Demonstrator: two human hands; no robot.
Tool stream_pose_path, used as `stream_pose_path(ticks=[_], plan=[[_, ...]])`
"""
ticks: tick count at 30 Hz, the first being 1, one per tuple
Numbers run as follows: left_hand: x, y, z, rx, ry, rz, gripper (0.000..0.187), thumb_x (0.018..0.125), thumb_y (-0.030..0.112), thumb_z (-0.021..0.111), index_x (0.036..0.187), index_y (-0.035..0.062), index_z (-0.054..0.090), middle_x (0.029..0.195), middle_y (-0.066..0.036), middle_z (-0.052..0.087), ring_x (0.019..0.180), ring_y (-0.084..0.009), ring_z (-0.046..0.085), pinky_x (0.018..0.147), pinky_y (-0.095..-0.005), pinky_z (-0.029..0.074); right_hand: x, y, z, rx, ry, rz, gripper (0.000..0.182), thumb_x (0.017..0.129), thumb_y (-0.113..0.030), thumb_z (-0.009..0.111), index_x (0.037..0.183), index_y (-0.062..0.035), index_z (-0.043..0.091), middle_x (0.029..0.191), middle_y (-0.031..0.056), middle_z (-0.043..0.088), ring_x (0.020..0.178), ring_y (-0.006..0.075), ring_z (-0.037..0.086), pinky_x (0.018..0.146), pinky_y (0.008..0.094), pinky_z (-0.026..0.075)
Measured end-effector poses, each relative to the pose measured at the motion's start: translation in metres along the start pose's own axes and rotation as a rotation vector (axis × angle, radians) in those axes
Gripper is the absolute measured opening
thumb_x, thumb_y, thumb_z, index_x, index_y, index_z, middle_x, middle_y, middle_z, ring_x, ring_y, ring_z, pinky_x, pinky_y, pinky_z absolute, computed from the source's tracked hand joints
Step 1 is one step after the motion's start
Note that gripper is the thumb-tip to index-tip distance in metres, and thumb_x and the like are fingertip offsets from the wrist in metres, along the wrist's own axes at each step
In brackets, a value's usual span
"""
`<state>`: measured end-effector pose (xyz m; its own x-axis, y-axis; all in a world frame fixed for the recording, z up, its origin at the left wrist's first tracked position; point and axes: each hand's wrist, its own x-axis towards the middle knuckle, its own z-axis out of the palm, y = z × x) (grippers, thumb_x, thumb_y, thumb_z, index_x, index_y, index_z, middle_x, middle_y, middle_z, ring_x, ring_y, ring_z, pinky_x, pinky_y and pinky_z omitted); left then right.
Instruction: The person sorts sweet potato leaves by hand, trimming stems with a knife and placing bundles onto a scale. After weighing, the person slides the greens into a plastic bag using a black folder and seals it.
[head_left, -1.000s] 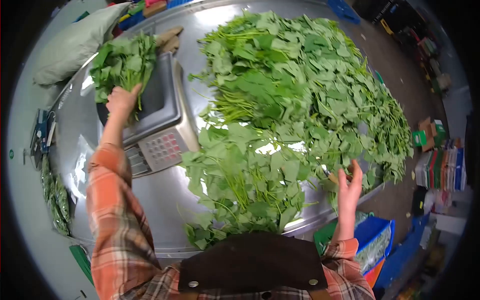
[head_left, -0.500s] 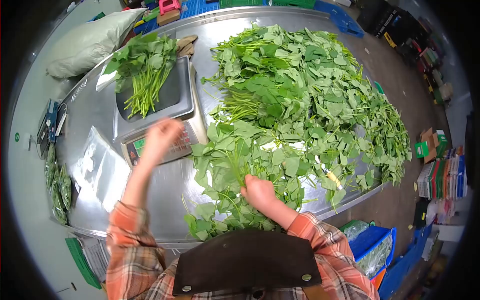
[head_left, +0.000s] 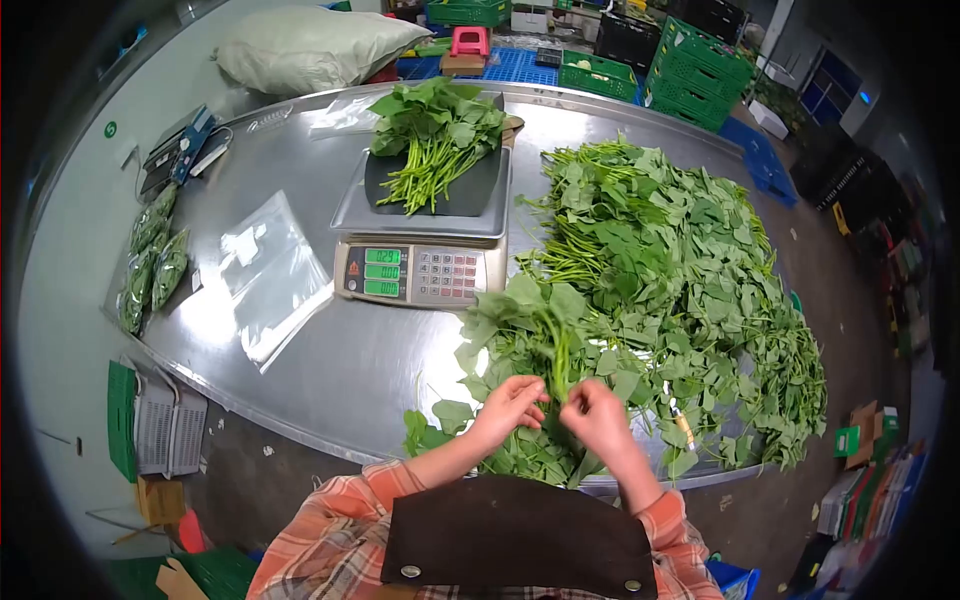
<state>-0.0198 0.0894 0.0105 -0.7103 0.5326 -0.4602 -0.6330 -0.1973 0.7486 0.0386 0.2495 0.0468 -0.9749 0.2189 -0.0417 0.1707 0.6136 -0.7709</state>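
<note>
Leafy green stems (head_left: pixel 560 352) stand upright in my right hand (head_left: pixel 598 418), whose fingers pinch them near the lower ends. Close by on the left, my left hand (head_left: pixel 507 412) has loosely curled fingers, apart, with nothing visible in them. Loose leafy greens (head_left: pixel 690 260) cover the right side of the steel table, and some lie under both hands. On the digital scale (head_left: pixel 425 272), a bunch of the greens (head_left: pixel 440 140) rests on a dark sheet, stems towards me. The scale display is lit green.
Clear plastic bags (head_left: pixel 268 280) lie flat on the steel table (head_left: pixel 350 390), left of the scale. Bagged greens (head_left: pixel 150 262) sit at the left edge. A yellow-and-white handled tool (head_left: pixel 683 425) lies among the leaves. Beyond the table are a white sack (head_left: pixel 315 48) and green crates (head_left: pixel 697 75).
My left hand has moved from beside the scale keypad to the stems near my right hand. My right hand has raised its stems more upright. The camera view has shifted.
</note>
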Motion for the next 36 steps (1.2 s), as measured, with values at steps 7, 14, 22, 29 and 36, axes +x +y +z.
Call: stream_pose_path(ticks=[7, 14, 22, 29, 36], plan=[[-0.015, -0.015, -0.009, -0.044, -0.082, 0.138, 0.025, 0.085, 0.016, 0.063, 0.103, 0.0021, 0.053, 0.092, -0.006, 0.059, 0.087, -0.0119, 0.055, 0.076, -0.0273, 0.046, -0.030, 0.000, 0.018, 0.796, -0.345, 0.402, 0.016, 0.078, -0.007, 0.066, 0.086, -0.0026, 0.052, 0.063, 0.0030, 0.052, 0.049, 0.0097, 0.050, 0.044, 0.0244, 0.040], [-0.023, -0.022, -0.012, 0.014, 0.019, 0.004, 0.032, 0.083, 0.018, 0.066, 0.105, 0.0048, 0.048, 0.084, -0.002, 0.058, 0.076, -0.0101, 0.056, 0.068, -0.0248, 0.047, -0.028, 0.020, 0.042, 0.383, -0.199, 0.173, 0.022, 0.077, -0.007, 0.071, 0.073, -0.0052, 0.049, 0.062, -0.0033, 0.047, 0.054, 0.0039, 0.041, 0.049, 0.0199, 0.035], [-0.007, -0.027, -0.013, -0.132, 0.098, 0.121, 0.017, 0.086, 0.019, 0.063, 0.092, 0.0049, 0.056, 0.086, -0.002, 0.060, 0.080, -0.0103, 0.055, 0.073, -0.0264, 0.044, -0.027, 0.014, 0.046, 0.927, 0.095, 0.229, 0.017, 0.082, -0.008, 0.064, 0.077, -0.0076, 0.048, 0.061, -0.0016, 0.044, 0.053, 0.0065, 0.038, 0.049, 0.0234, 0.034], [-0.013, -0.003, -0.022, -0.140, -0.126, 0.131, 0.018, 0.089, 0.020, 0.059, 0.098, 0.0046, 0.058, 0.097, -0.004, 0.061, 0.086, -0.0087, 0.053, 0.073, -0.0252, 0.043, -0.023, 0.013, 0.020, 1.068, -0.238, 0.391, 0.010, 0.089, -0.014, 0.056, 0.092, -0.0046, 0.056, 0.078, 0.0032, 0.057, 0.061, 0.0093, 0.050, 0.055, 0.0229, 0.043], [-0.026, -0.004, -0.008, 0.088, -0.040, 0.009, 0.034, 0.090, 0.022, 0.057, 0.114, -0.0014, 0.051, 0.106, -0.010, 0.059, 0.098, -0.0181, 0.056, 0.085, -0.0323, 0.045, -0.029, 0.013, 0.043, 0.571, -0.314, 0.159, 0.014, 0.085, -0.017, 0.064, 0.079, -0.0039, 0.061, 0.074, -0.0011, 0.056, 0.060, 0.0060, 0.045, 0.055, 0.0218, 0.038]])
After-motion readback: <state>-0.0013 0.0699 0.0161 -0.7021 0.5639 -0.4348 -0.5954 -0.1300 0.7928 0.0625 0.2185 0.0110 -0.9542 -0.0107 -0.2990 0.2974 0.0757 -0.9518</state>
